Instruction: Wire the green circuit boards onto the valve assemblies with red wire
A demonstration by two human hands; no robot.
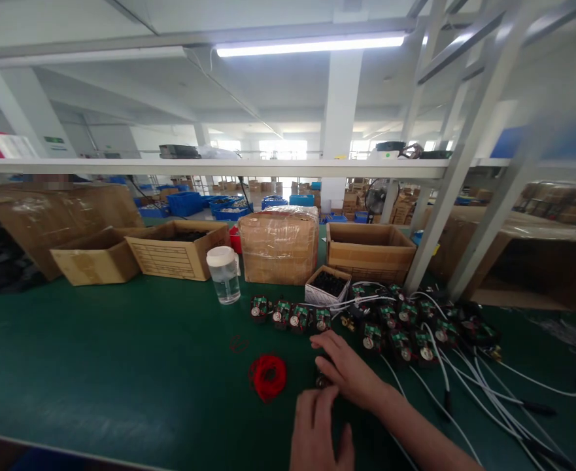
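My left hand (320, 428) reaches in from the bottom, thumb apart, its fingertips at a small dark unit (321, 380) on the green table. My right hand (351, 369) arches over that unit, thumb on the near side and fingers beyond; most of the unit is hidden. A coil of thin red wire (270, 377) lies left of my hands, with a loose red strand (238, 343) behind it. In a row beyond my fingers stand several small black units with green circuit boards and round silver discs (299, 318). More such units (400, 343) crowd the right, with white cables.
A lidded clear water bottle (226, 278) stands behind the row. Cardboard boxes (280, 248) line the back, with a small box of black parts (327, 288) in front. White cables (493, 392) sprawl rightward. Metal posts (484, 144) and a shelf (268, 168) rise beyond.
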